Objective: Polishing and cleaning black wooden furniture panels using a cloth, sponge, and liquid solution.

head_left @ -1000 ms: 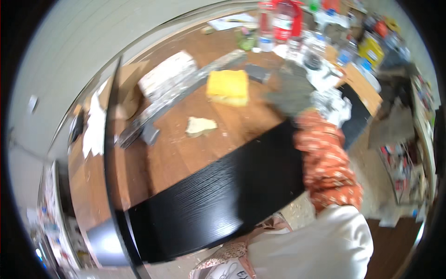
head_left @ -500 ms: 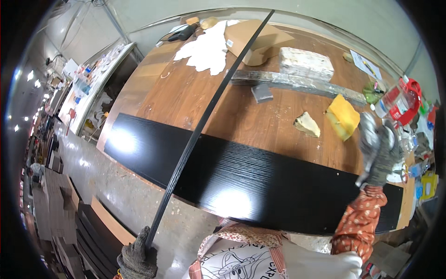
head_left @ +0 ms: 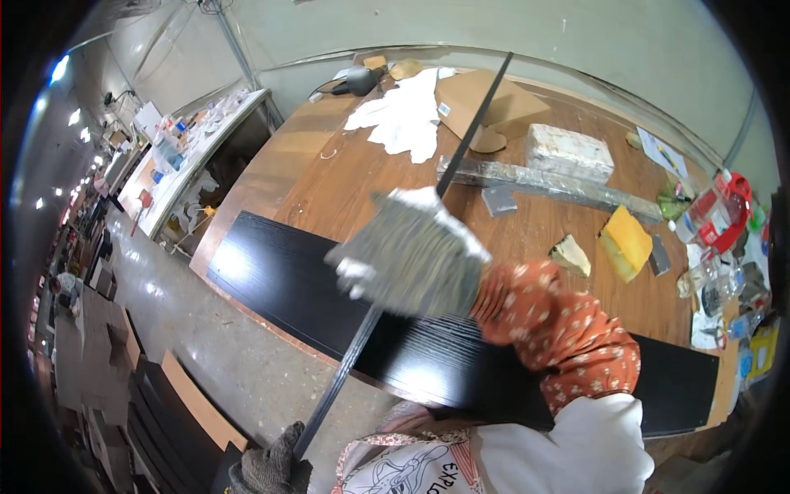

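A long thin black strip (head_left: pixel 477 123) runs from the lower left up over the wooden table (head_left: pixel 329 181). My left hand (head_left: pixel 267 471), in a grey glove, is closed around its lower end at the bottom edge. My right hand (head_left: pixel 411 251), in a grey-and-white glove with an orange patterned sleeve behind it, lies over the middle of the strip, back towards the camera. The strip passes under its palm, so the grip is hidden. Below both lies a wide glossy black panel (head_left: pixel 271 280) along the table's near edge.
On the table are a white cloth (head_left: pixel 407 123), a cardboard box (head_left: pixel 494 99), a white wrapped block (head_left: pixel 569 152), a long clear-wrapped package (head_left: pixel 559 185), a yellow sponge (head_left: pixel 627 240) and bottles (head_left: pixel 716 214) at the right. Dark boards (head_left: pixel 148 412) are stacked on the floor at the left.
My right hand has swung from the far right, away from the strip, to over the strip's middle. The view has turned and the strip now points further right.
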A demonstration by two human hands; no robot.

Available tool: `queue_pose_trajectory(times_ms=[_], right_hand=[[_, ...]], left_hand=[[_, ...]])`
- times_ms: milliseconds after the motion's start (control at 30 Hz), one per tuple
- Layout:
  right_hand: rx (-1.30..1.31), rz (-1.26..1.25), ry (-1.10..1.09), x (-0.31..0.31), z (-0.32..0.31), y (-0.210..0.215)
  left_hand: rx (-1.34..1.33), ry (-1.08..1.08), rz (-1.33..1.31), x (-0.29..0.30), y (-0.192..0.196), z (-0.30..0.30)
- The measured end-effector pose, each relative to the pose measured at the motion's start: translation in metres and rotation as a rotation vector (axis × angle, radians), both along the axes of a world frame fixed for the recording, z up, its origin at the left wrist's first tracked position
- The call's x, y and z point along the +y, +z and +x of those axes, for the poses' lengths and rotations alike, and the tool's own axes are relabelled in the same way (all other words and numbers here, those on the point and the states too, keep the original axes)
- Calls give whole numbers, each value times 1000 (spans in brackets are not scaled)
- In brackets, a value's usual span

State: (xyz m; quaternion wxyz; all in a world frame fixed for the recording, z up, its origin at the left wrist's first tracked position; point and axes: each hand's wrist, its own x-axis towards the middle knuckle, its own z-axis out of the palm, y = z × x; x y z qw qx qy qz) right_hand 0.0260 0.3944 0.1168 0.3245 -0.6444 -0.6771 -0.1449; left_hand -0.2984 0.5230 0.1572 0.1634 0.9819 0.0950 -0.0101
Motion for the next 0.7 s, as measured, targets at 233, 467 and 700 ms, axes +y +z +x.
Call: queue_pose_trajectory(times_ms=[233, 467, 700], right_hand=[[-1, -221, -811, -34, 177, 29], [94, 160, -1012, -53, 255, 8], [166, -73, -710, -80, 213, 23]], left_hand=[[-54, -110, 54, 1, 4, 3], [-98, -123, 25, -8, -4, -1], [-58, -84, 78, -15, -7, -4]])
